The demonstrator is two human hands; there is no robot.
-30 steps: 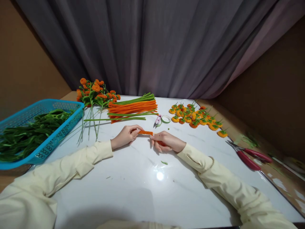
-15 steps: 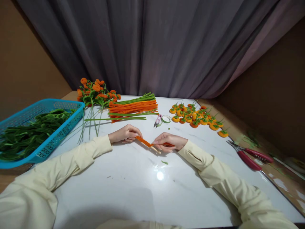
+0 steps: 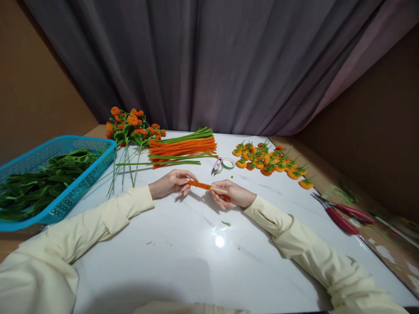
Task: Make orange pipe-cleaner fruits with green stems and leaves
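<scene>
Between my hands is a thin wooden stick [image 3: 218,190] with an orange pipe cleaner [image 3: 200,185] coiled tightly around it. My left hand [image 3: 172,182] pinches the coil's left end between thumb and fingers. My right hand [image 3: 234,193] is closed around the bare part of the stick and the coil's right end; a bit of orange shows below its fingers. Beyond my hands lies a bundle of orange pipe cleaners [image 3: 183,148], with green pipe cleaners [image 3: 186,139] behind and in front of it.
A blue basket [image 3: 81,179] of green leaves stands left, beside orange flowers [image 3: 132,120] on stems. Small snips [image 3: 216,165] and green tape [image 3: 228,163] lie ahead. Several flower heads [image 3: 262,158] and red-handled pliers [image 3: 343,218] are on the right.
The stick has turned from slanting down to the right to nearly level. My right hand has shifted slightly left and rolled, and its fingers sit lower under the stick.
</scene>
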